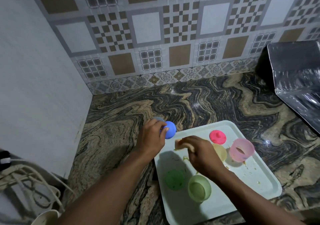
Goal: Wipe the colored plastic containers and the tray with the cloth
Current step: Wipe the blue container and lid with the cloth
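Two bare forearms (103, 190) reach in from the near edge toward the tray (181, 207), which lies on the marbled counter (190, 103). Over the tray's middle the right hand (202, 153) has its fingers curled round a pale cloth (181, 143), bunched small and pressed down onto the tray floor. It sits right beside yellowish smears (185, 158), so this looks like the tray-wiping step. Just off the tray's far left corner the left hand (152, 134) pinches a blue piece (169, 129), probably a lid, between thumb and fingertips. It seems to be held out over the counter, likely to keep it clear of the dirty tray. Whether it touches the counter I cannot tell, and a greyish shape behind that hand is too blurred to name. The other containers sit on the tray around the wiping hand. A green cup (199, 188) and a green lid (174, 179) are at the near side, and a pink lid (217, 136) is toward the far edge. A pink cup (241, 149) lies tipped on its side toward the right, with a yellow container (220, 151) partly hidden behind the right hand. Crumbs (249, 172) dot the tray's right side, so much of the wiping appears undone.
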A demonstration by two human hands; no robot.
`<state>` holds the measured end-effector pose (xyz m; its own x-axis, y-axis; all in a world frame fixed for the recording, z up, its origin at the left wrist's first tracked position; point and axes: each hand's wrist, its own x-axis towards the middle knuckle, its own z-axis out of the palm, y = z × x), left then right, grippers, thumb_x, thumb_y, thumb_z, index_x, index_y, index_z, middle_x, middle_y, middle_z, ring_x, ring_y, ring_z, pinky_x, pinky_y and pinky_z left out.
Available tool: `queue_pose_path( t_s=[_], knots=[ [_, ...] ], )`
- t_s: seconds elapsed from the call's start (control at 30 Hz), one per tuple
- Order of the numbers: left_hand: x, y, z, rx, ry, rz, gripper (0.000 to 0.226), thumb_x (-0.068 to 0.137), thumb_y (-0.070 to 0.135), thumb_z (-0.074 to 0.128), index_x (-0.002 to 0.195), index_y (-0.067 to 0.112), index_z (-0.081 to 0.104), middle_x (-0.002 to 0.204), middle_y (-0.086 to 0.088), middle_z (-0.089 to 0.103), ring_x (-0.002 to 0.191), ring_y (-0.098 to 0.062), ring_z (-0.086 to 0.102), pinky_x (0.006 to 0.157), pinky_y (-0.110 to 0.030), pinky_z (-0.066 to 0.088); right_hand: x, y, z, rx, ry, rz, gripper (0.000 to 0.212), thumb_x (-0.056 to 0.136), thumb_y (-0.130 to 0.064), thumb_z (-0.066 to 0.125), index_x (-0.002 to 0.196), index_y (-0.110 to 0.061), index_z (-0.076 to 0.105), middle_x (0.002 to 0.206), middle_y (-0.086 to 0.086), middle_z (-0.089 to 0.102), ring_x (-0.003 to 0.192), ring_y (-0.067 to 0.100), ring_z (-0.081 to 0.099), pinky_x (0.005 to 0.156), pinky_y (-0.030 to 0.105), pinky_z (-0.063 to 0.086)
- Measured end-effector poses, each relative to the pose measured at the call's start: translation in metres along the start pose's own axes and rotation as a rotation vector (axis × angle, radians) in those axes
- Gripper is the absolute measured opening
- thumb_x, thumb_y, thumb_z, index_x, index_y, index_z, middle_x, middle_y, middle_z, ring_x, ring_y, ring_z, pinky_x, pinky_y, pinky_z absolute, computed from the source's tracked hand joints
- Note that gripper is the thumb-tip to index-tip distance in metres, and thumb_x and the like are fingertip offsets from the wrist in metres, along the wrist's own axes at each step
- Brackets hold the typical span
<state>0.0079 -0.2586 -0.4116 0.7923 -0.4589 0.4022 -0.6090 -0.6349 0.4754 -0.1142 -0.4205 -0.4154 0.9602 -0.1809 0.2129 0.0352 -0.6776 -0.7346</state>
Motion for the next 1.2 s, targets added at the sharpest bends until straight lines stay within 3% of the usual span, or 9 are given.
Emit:
queue_pose_path(
  t_s=[0.17, 0.3, 0.5, 0.53, 0.6, 0.83, 0.97, 1.07, 1.2],
  knots=[
    [0.011, 0.017, 0.001, -0.078, 0.035, -0.04, 0.018, 0.087, 0.028, 0.066, 0.092, 0.012, 0.074, 0.085, -0.004, 0.066, 0.079, -0.027, 0.062, 0.071, -0.037, 0.053, 0.026, -0.012, -0.015, 0.907, 0.116, 0.584, 0.037, 0.09, -0.033, 0.047, 0.112, -0.021, 0.076, 0.106, 0.015, 0.075, 0.092, 0.031, 0.069, 0.083, 0.039, 0.05],
    [0.012, 0.036, 0.007, -0.088, 0.087, -0.032, 0.019, 0.088, 0.03, 0.067, 0.089, 0.012, 0.072, 0.081, -0.003, 0.065, 0.074, -0.025, 0.06, 0.067, -0.032, 0.045, 0.045, -0.023, -0.006, 1.312, 0.103, 0.721, 0.068, 0.103, -0.055, 0.024, 0.125, -0.008, 0.068, 0.12, 0.019, 0.071, 0.105, 0.034, 0.064, 0.096, 0.044, 0.043],
    [0.01, 0.035, 0.008, -0.123, 0.085, -0.021, 0.012, 0.088, 0.023, 0.074, 0.088, 0.012, 0.072, 0.08, 0.001, 0.066, 0.071, -0.014, 0.055, 0.064, -0.03, 0.046, 0.043, -0.021, -0.002, 0.907, 0.126, 0.579, 0.036, 0.09, -0.043, 0.055, 0.117, -0.027, 0.073, 0.102, 0.012, 0.077, 0.089, 0.024, 0.073, 0.077, 0.033, 0.03],
    [0.009, 0.036, 0.007, -0.123, 0.088, -0.016, 0.011, 0.089, 0.022, 0.074, 0.088, 0.012, 0.072, 0.08, 0.001, 0.066, 0.071, -0.013, 0.054, 0.063, -0.029, 0.046, 0.042, -0.02, -0.004, 0.912, 0.12, 0.562, 0.031, 0.094, -0.038, 0.057, 0.117, -0.026, 0.073, 0.094, 0.007, 0.078, 0.08, 0.019, 0.072, 0.08, 0.054, 0.057],
    [0.009, 0.037, 0.006, -0.108, 0.105, -0.009, 0.01, 0.089, 0.023, 0.073, 0.088, 0.013, 0.072, 0.08, 0.001, 0.065, 0.071, -0.013, 0.054, 0.063, -0.026, 0.042, 0.042, -0.022, -0.008, 0.9, 0.125, 0.516, 0.022, 0.099, -0.024, 0.058, 0.115, -0.023, 0.073, 0.076, 0.008, 0.07, 0.056, 0.014, 0.058, 0.044, 0.025, 0.04],
    [0.017, 0.044, -0.005, -0.238, 0.052, -0.069, 0.018, 0.094, 0.028, 0.06, 0.09, 0.015, 0.072, 0.086, 0.002, 0.067, 0.078, -0.015, 0.06, 0.068, -0.029, 0.049, 0.045, -0.015, -0.023, 0.763, 0.077, 0.49, 0.017, 0.098, -0.015, 0.06, 0.11, -0.015, 0.073, 0.055, 0.0, 0.062, 0.039, 0.01, 0.037, 0.043, 0.024, 0.024],
    [0.041, 0.04, -0.015, -0.351, -0.233, -0.278, 0.026, 0.097, 0.032, 0.063, 0.084, 0.011, 0.073, 0.079, -0.005, 0.072, 0.067, -0.014, 0.058, 0.065, -0.029, 0.046, 0.047, -0.023, -0.043, 0.779, -0.027, 0.429, 0.017, 0.102, -0.006, 0.052, 0.103, 0.001, 0.068, 0.051, 0.002, 0.057, 0.037, 0.003, 0.043, 0.038, 0.015, 0.035],
    [0.054, 0.042, -0.023, -0.465, -0.406, -0.347, 0.057, 0.097, 0.044, 0.062, 0.071, -0.007, 0.059, 0.06, -0.015, 0.056, 0.051, -0.018, 0.046, 0.057, -0.03, 0.042, 0.052, -0.026, -0.053, 0.842, -0.102, 0.399, 0.018, 0.098, -0.011, 0.061, 0.111, 0.0, 0.067, 0.083, 0.021, 0.068, 0.07, 0.024, 0.065, 0.069, 0.046, 0.059],
    [0.063, 0.059, -0.027, -0.474, -0.468, -0.458, 0.066, 0.091, 0.062, 0.059, 0.062, 0.004, 0.052, 0.056, -0.012, 0.042, 0.049, -0.019, 0.039, 0.053, -0.027, 0.034, 0.051, -0.02, -0.06, 1.022, -0.179, 0.395, 0.023, 0.089, -0.015, 0.067, 0.107, -0.002, 0.064, 0.095, 0.026, 0.063, 0.083, 0.039, 0.06, 0.087, 0.073, 0.043]
  ],
)
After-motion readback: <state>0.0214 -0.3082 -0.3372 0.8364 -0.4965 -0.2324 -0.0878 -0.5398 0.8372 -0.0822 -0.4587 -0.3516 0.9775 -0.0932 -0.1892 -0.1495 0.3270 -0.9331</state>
